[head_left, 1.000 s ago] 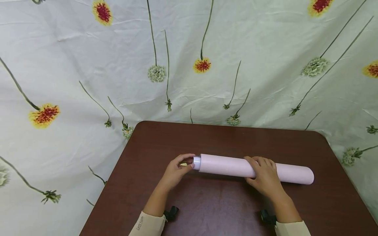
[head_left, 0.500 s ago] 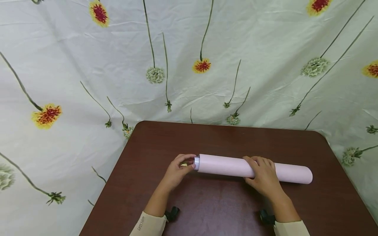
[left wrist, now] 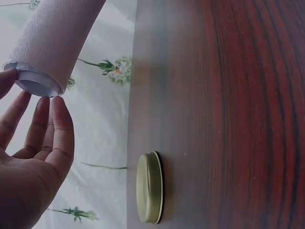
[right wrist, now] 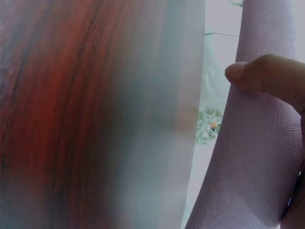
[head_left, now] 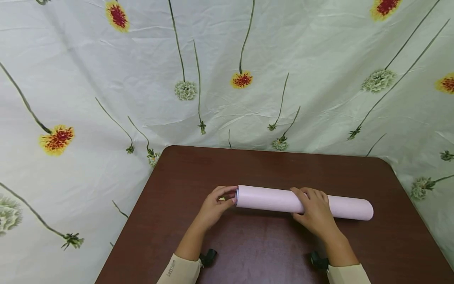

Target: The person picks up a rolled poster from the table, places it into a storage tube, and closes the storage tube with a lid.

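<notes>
A long pink tube with a wrinkled, leather-like surface point(head_left: 269, 198) is held level above the brown table. Round its middle, my right hand point(head_left: 315, 211) grips it, the thumb lying across the pink surface in the right wrist view. At the tube's left end is my left hand point(head_left: 213, 209), its thumb and fingertips on the edge of a pale inner roll point(left wrist: 38, 85). That roll is hollow and sits almost flush with the tube's rim. A gold round lid point(left wrist: 150, 188) rests on the table near my left hand; in the head view the fingers mostly hide it.
The brown wooden table point(head_left: 262, 244) has rounded far corners. Behind it and to the sides hangs a pale cloth point(head_left: 319, 79) printed with flowers. Dark camera mounts sit at both wrists.
The pale inner roll has slid right, into the pink tube, until little of it sticks out. Tube and right hand have shifted slightly left; my left hand has followed the roll rightward.
</notes>
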The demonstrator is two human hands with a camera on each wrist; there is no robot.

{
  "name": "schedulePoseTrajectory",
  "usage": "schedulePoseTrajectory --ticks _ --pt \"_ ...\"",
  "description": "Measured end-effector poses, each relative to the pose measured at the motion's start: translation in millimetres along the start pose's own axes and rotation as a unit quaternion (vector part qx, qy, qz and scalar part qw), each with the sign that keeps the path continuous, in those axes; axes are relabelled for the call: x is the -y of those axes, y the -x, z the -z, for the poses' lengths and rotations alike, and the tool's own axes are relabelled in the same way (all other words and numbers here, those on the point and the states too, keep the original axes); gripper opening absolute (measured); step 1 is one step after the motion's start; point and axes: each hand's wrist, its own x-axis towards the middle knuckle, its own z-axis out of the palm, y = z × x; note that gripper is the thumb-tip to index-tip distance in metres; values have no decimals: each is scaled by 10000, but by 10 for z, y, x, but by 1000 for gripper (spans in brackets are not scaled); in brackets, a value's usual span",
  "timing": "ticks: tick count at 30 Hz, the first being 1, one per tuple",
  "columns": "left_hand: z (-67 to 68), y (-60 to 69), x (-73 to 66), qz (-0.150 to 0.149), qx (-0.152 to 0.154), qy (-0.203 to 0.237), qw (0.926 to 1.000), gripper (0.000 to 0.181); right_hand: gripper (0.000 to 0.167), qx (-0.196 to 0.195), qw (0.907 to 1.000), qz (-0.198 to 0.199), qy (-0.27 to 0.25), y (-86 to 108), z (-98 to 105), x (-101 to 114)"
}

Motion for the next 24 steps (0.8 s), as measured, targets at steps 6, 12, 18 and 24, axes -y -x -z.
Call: schedulePoseTrajectory --ticks 6,12,18,24 --pt "-32 1 -6 47 22 94 9999 37 82 74 10000 -48 21 -1 -1 8" --pt "-55 4 -18 35 -28 37 10000 36 82 125 9999 -93 11 -7 2 12" --pt "-72 20 -43 116 -50 -65 9999 37 80 136 9999 -77 -24 -18 2 17" --pt "-87 35 -55 294 -97 -103 9995 38 80 184 9998 -97 -39 -15 5 20"
